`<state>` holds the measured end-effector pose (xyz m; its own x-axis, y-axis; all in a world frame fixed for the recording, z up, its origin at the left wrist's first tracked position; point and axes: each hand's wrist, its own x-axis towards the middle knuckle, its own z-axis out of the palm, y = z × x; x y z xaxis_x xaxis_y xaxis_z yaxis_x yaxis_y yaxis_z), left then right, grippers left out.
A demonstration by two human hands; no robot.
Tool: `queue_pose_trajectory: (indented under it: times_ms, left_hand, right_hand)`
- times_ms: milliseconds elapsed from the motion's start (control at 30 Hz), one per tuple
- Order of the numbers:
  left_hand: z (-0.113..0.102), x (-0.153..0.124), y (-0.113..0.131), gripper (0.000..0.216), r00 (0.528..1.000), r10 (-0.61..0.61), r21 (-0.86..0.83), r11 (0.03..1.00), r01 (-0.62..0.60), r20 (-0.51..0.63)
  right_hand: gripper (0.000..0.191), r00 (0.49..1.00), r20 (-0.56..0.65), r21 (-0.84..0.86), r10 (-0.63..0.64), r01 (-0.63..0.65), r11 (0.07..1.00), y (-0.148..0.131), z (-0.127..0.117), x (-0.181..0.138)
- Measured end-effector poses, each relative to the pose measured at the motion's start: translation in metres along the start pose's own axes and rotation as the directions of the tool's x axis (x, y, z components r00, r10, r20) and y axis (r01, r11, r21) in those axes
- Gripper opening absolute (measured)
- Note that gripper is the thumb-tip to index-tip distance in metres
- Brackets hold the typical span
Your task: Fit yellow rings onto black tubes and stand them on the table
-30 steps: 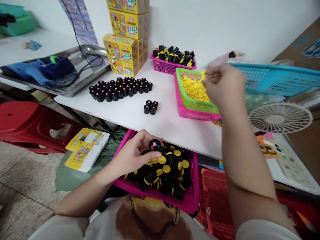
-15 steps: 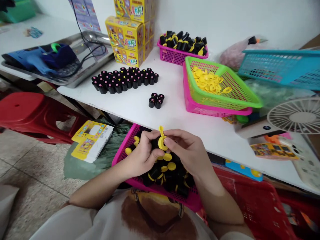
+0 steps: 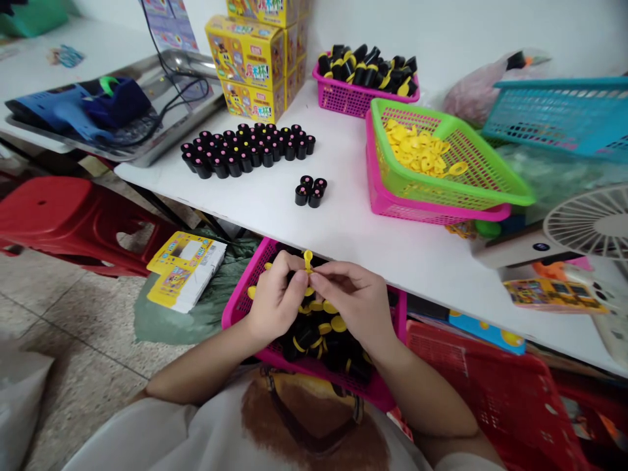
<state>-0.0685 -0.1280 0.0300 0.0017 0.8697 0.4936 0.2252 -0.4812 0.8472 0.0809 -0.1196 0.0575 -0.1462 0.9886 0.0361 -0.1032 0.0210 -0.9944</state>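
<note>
Over the pink basket (image 3: 240, 288) my two hands meet, thumbs almost touching. My left hand (image 3: 279, 297) is closed around a small black cup with a yellow cap, now mostly hidden behind the fingers. A yellow plastic piece (image 3: 308, 259) with a rounded, ring-like end sticks up between the hands. My right hand (image 3: 350, 294) pinches at the base of that piece with thumb and forefinger; the exact contact is covered. Beneath the hands, black cups with yellow caps (image 3: 338, 323) lie loose in the basket.
On the white table (image 3: 235, 209) stand rows of black cups (image 3: 245, 157) and a small separate group (image 3: 310, 191). A green basket (image 3: 471, 176) holds yellow pieces (image 3: 417, 149). Behind are a pink basket of capped cups (image 3: 338, 98) and yellow boxes (image 3: 245, 55). A fan (image 3: 598, 222) stands right.
Both hands have turned and drawn closer together. The cup and its yellow cap, plainly visible before, are now mostly covered by my thumbs. The yellow piece has shifted slightly left.
</note>
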Motion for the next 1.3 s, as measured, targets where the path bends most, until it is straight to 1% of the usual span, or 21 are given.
queue_pose_trajectory:
  times_ms: [67, 100, 167, 200, 267, 333, 367, 433, 500, 567, 633, 733, 833, 900, 967, 1033, 1067, 1100, 1167, 1233, 1300]
  left_hand:
    - [0.000, -0.005, -0.002, 0.015, 1.000, 0.030, 0.007, 1.000, -0.030, -0.004]
    - [0.000, -0.007, -0.002, 0.014, 1.000, 0.002, -0.026, 1.000, -0.002, -0.003]
    - [0.002, -0.009, 0.000, 0.021, 0.991, -0.135, -0.198, 0.971, 0.135, 0.016]
    - [0.003, -0.009, 0.003, 0.025, 0.973, -0.229, -0.327, 0.917, 0.229, 0.040]
    - [0.005, -0.005, 0.014, 0.031, 0.905, -0.401, -0.583, 0.705, 0.403, 0.141]
    - [0.005, 0.002, 0.029, 0.034, 0.817, -0.492, -0.725, 0.439, 0.531, 0.301]
    - [0.005, 0.005, 0.036, 0.035, 0.775, -0.499, -0.749, 0.320, 0.581, 0.388]
    - [0.006, 0.011, 0.048, 0.032, 0.712, -0.461, -0.748, 0.142, 0.649, 0.530]
    - [0.007, 0.012, 0.055, 0.030, 0.681, -0.407, -0.741, 0.017, 0.672, 0.609]
    - [0.009, 0.010, 0.057, 0.033, 0.653, -0.364, -0.719, -0.075, 0.691, 0.664]
    - [0.010, 0.006, 0.057, 0.038, 0.622, -0.334, -0.687, -0.125, 0.716, 0.708]
    - [0.013, 0.001, 0.053, 0.041, 0.593, -0.291, -0.647, -0.144, 0.748, 0.750]
    - [0.015, 0.001, 0.052, 0.041, 0.633, -0.244, -0.668, -0.103, 0.737, 0.735]
    - [0.015, 0.002, 0.053, 0.035, 0.684, -0.259, -0.712, -0.019, 0.702, 0.681]
    - [0.014, 0.002, 0.054, 0.029, 0.745, -0.302, -0.758, 0.097, 0.645, 0.595]
    - [0.013, 0.000, 0.053, 0.041, 0.782, -0.337, -0.772, 0.199, 0.604, 0.524]
    - [0.013, -0.002, 0.052, 0.049, 0.786, -0.345, -0.765, 0.232, 0.601, 0.513]
    - [0.012, -0.004, 0.051, 0.056, 0.779, -0.353, -0.749, 0.253, 0.612, 0.518]
    - [0.012, -0.007, 0.048, 0.062, 0.747, -0.369, -0.707, 0.266, 0.655, 0.553]
    - [0.012, -0.010, 0.045, 0.065, 0.721, -0.367, -0.681, 0.257, 0.686, 0.588]
    - [0.012, -0.012, 0.044, 0.068, 0.697, -0.356, -0.667, 0.224, 0.710, 0.623]
  right_hand:
    - [0.020, 1.000, 0.017, -0.014, -0.020, 0.020, 1.000, 0.000, -0.001, -0.002]
    - [0.018, 0.998, 0.020, -0.042, -0.067, 0.068, 0.997, 0.001, -0.001, -0.002]
    - [0.010, 0.965, 0.019, -0.171, -0.261, 0.260, 0.950, 0.002, -0.004, -0.001]
    - [0.010, 0.917, 0.047, -0.260, -0.397, 0.395, 0.881, 0.003, -0.006, 0.000]
    - [0.024, 0.749, 0.204, -0.390, -0.630, 0.653, 0.649, 0.006, -0.011, 0.004]
    - [0.044, 0.588, 0.377, -0.404, -0.716, 0.800, 0.444, 0.007, -0.015, 0.007]
    - [0.050, 0.543, 0.419, -0.383, -0.727, 0.832, 0.401, 0.008, -0.017, 0.008]
    - [0.051, 0.533, 0.411, -0.353, -0.739, 0.841, 0.410, 0.007, -0.017, 0.007]
    - [0.050, 0.548, 0.361, -0.319, -0.754, 0.833, 0.452, 0.006, -0.015, 0.003]
    - [0.046, 0.563, 0.321, -0.290, -0.762, 0.824, 0.487, 0.003, -0.012, -0.002]
    - [0.039, 0.585, 0.289, -0.269, -0.758, 0.809, 0.522, -0.001, -0.009, -0.008]
    - [0.035, 0.642, 0.250, -0.278, -0.725, 0.764, 0.582, -0.006, -0.008, -0.015]
    - [0.038, 0.710, 0.233, -0.324, -0.665, 0.701, 0.635, -0.006, -0.007, -0.018]
    - [0.039, 0.720, 0.214, -0.320, -0.660, 0.690, 0.649, -0.003, -0.008, -0.018]
    - [0.039, 0.737, 0.129, -0.289, -0.664, 0.668, 0.685, 0.002, -0.010, -0.016]
    - [0.042, 0.804, 0.066, -0.250, -0.591, 0.587, 0.770, 0.005, -0.013, -0.015]
    - [0.042, 0.838, 0.069, -0.242, -0.541, 0.540, 0.806, 0.005, -0.015, -0.015]
    - [0.043, 0.851, 0.101, -0.244, -0.515, 0.523, 0.817, 0.004, -0.016, -0.015]
    - [0.048, 0.819, 0.207, -0.279, -0.535, 0.574, 0.770, 0.001, -0.019, -0.015]
    - [0.051, 0.738, 0.284, -0.305, -0.612, 0.675, 0.672, -0.004, -0.020, -0.013]
    - [0.047, 0.690, 0.316, -0.312, -0.652, 0.724, 0.615, -0.009, -0.020, -0.013]
